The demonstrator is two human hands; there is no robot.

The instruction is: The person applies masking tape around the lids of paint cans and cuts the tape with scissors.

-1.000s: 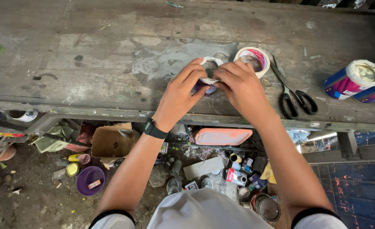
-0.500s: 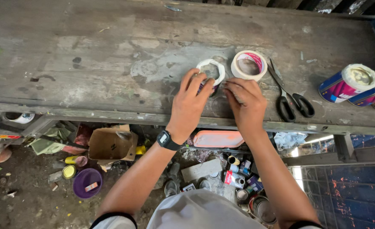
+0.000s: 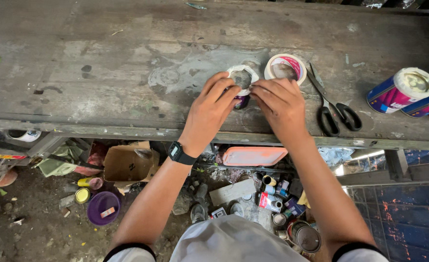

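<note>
Both the left hand [image 3: 209, 109] and right hand [image 3: 280, 104] pinch the white tape ring [image 3: 242, 77], lying flat on the worn grey wooden bench [image 3: 103, 73], from opposite sides, equally near.

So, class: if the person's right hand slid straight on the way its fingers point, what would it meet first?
The right hand points up-left, so it would probably first meet the white tape roll at its fingertips; contact is hard to judge.

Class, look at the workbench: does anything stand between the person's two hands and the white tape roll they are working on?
Nothing visible does. The left hand and right hand already have fingertips on the white tape roll. The second tape roll and scissors lie off to the right.
</note>
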